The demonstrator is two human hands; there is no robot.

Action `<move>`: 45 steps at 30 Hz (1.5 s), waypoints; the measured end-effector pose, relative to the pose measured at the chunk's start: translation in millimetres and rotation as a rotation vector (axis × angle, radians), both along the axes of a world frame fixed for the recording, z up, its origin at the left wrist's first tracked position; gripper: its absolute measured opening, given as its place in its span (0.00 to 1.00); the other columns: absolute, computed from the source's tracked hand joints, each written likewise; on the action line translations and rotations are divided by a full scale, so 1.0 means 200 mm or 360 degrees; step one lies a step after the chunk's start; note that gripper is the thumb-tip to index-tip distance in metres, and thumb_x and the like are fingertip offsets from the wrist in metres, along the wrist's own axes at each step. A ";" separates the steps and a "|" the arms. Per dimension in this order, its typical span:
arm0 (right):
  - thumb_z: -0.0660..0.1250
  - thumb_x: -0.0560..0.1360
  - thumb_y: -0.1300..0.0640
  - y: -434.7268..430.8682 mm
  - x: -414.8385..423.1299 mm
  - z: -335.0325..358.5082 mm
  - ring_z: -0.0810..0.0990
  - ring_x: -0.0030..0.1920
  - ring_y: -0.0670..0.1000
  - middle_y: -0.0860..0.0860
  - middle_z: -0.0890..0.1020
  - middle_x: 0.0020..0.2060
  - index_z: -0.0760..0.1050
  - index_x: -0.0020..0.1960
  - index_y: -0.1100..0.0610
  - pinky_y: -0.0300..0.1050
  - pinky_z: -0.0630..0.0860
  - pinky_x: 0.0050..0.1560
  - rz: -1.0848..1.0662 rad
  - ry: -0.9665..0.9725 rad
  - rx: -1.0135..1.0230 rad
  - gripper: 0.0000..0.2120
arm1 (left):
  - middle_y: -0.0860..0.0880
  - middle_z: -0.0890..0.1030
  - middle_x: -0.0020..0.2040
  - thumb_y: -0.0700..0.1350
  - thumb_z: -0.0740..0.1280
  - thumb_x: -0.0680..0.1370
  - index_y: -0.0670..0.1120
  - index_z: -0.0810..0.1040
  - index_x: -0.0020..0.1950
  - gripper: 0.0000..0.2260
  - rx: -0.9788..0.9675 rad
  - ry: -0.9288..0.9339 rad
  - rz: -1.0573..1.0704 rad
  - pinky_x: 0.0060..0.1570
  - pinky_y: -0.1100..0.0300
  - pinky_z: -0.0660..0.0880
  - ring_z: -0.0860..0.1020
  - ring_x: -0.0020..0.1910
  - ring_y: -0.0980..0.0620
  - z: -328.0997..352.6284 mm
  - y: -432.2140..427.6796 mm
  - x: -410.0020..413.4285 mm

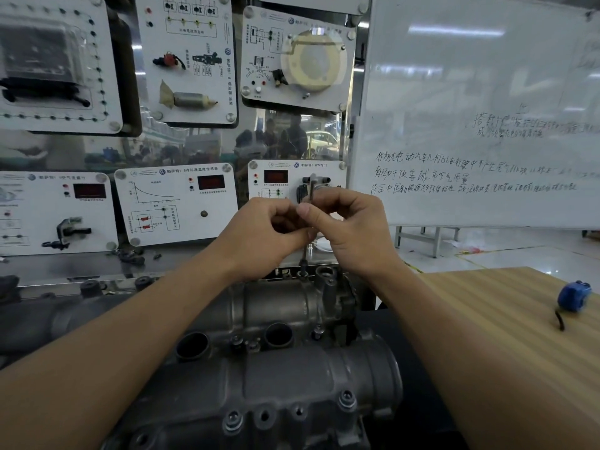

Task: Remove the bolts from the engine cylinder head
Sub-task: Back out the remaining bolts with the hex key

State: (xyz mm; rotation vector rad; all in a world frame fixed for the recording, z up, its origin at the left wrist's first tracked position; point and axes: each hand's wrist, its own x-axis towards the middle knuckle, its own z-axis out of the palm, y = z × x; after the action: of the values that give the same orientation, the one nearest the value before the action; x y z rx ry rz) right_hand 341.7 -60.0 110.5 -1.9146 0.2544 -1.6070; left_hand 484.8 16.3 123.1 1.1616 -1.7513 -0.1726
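Head camera looks down at the left hand (266,228) and the right hand (350,228), close together. Each one pinches a thin metal key (312,190) with curled fingers. The key stands straight up, so its bottom tip, just below the hands, can sit in a bolt (303,266) at the far end of the engine cylinder head (285,306). Two hands likely keep it steady for turning. More bolts (346,397) sit far below the hands, not out yet.
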 end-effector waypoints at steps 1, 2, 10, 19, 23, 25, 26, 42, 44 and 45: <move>0.76 0.71 0.59 0.00 -0.01 0.00 0.82 0.42 0.47 0.48 0.85 0.39 0.82 0.41 0.52 0.41 0.78 0.47 0.0010 0.0026 -0.0026 0.04 | 0.59 0.85 0.37 0.40 0.72 0.77 0.48 0.84 0.47 0.04 0.0021 -0.0003 -0.0027 0.41 0.74 0.74 0.82 0.39 0.64 0.00 0.00 0.00; 0.75 0.72 0.60 0.01 -0.01 0.01 0.82 0.43 0.47 0.48 0.85 0.39 0.82 0.42 0.52 0.40 0.78 0.47 0.0019 0.0060 -0.0051 0.04 | 0.57 0.86 0.39 0.39 0.72 0.77 0.49 0.84 0.48 0.05 0.0044 -0.0005 -0.0050 0.43 0.73 0.75 0.83 0.41 0.63 0.00 0.01 0.00; 0.64 0.79 0.65 0.03 -0.01 0.02 0.80 0.41 0.37 0.45 0.84 0.41 0.83 0.49 0.55 0.29 0.73 0.39 0.0121 0.0177 0.0085 0.09 | 0.50 0.87 0.40 0.39 0.72 0.77 0.45 0.86 0.46 0.03 0.0055 -0.0068 0.0053 0.42 0.68 0.78 0.84 0.40 0.55 0.00 0.01 0.01; 0.77 0.70 0.55 0.01 0.00 0.00 0.82 0.39 0.46 0.46 0.85 0.36 0.84 0.42 0.51 0.38 0.77 0.43 -0.0033 0.0017 -0.0011 0.03 | 0.44 0.84 0.39 0.42 0.76 0.74 0.42 0.83 0.46 0.05 -0.0009 -0.0044 0.0071 0.42 0.59 0.78 0.82 0.40 0.47 0.00 0.00 0.01; 0.76 0.71 0.55 0.01 0.00 0.00 0.82 0.39 0.46 0.46 0.85 0.36 0.83 0.42 0.54 0.39 0.77 0.45 -0.0024 0.0042 -0.0057 0.03 | 0.43 0.84 0.39 0.43 0.76 0.73 0.41 0.83 0.46 0.07 -0.0013 -0.0037 0.0090 0.42 0.57 0.78 0.81 0.39 0.45 0.00 -0.01 0.01; 0.74 0.73 0.56 0.01 0.00 0.00 0.82 0.41 0.45 0.44 0.84 0.37 0.83 0.43 0.51 0.40 0.77 0.47 -0.0025 0.0099 -0.0087 0.01 | 0.44 0.84 0.39 0.44 0.75 0.74 0.42 0.83 0.45 0.05 0.0002 -0.0019 0.0069 0.43 0.58 0.78 0.82 0.40 0.46 0.00 0.00 0.01; 0.72 0.74 0.56 0.02 0.00 0.00 0.83 0.42 0.45 0.44 0.85 0.38 0.83 0.44 0.50 0.40 0.77 0.48 -0.0027 0.0124 -0.0092 0.02 | 0.46 0.85 0.39 0.43 0.74 0.76 0.44 0.84 0.46 0.03 0.0018 0.0002 0.0036 0.43 0.60 0.78 0.83 0.40 0.48 0.00 0.00 0.01; 0.76 0.71 0.54 0.02 0.00 0.00 0.84 0.41 0.48 0.48 0.86 0.37 0.84 0.42 0.52 0.40 0.79 0.45 -0.0085 -0.0024 -0.0013 0.03 | 0.48 0.86 0.40 0.42 0.74 0.75 0.42 0.84 0.48 0.04 0.0020 -0.0039 0.0067 0.47 0.58 0.80 0.84 0.41 0.51 0.00 0.00 0.02; 0.77 0.70 0.54 0.02 0.01 0.00 0.84 0.41 0.51 0.51 0.86 0.37 0.84 0.42 0.56 0.44 0.81 0.46 -0.0116 -0.0018 -0.0020 0.06 | 0.46 0.86 0.40 0.42 0.75 0.74 0.42 0.84 0.47 0.05 0.0000 -0.0019 0.0085 0.45 0.58 0.80 0.84 0.41 0.49 0.00 0.00 0.02; 0.78 0.70 0.54 0.02 0.01 0.00 0.84 0.42 0.53 0.51 0.86 0.37 0.84 0.42 0.58 0.46 0.81 0.46 -0.0128 -0.0008 -0.0022 0.07 | 0.45 0.85 0.39 0.42 0.76 0.74 0.42 0.84 0.46 0.05 -0.0007 -0.0012 0.0089 0.44 0.59 0.79 0.83 0.40 0.48 0.00 0.00 0.01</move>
State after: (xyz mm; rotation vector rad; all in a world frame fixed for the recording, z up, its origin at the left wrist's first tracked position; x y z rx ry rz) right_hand 343.9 -55.1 110.0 -1.9324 0.3225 -1.6695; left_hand 487.7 16.1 123.4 1.2077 -1.7229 -0.1311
